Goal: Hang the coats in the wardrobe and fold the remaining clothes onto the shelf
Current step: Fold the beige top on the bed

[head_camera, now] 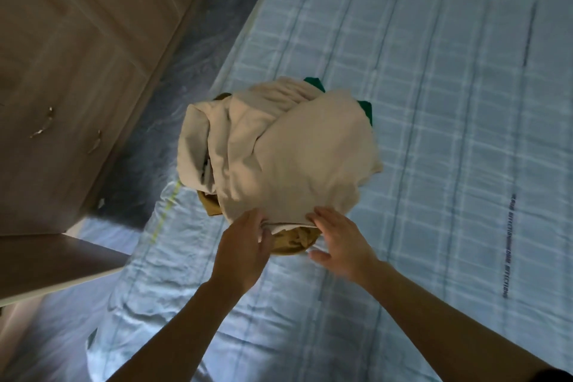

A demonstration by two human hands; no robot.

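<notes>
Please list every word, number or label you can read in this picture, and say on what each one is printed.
Dark print, running in a line along the bedspread, right of the clothes pile: there are letters, but they are too blurred to read.
Clothes pile: no text visible.
Wardrobe: no text visible.

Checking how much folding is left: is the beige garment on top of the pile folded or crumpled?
Crumpled: the beige garment lies bunched in loose creases over the pile, no flat folds.
</notes>
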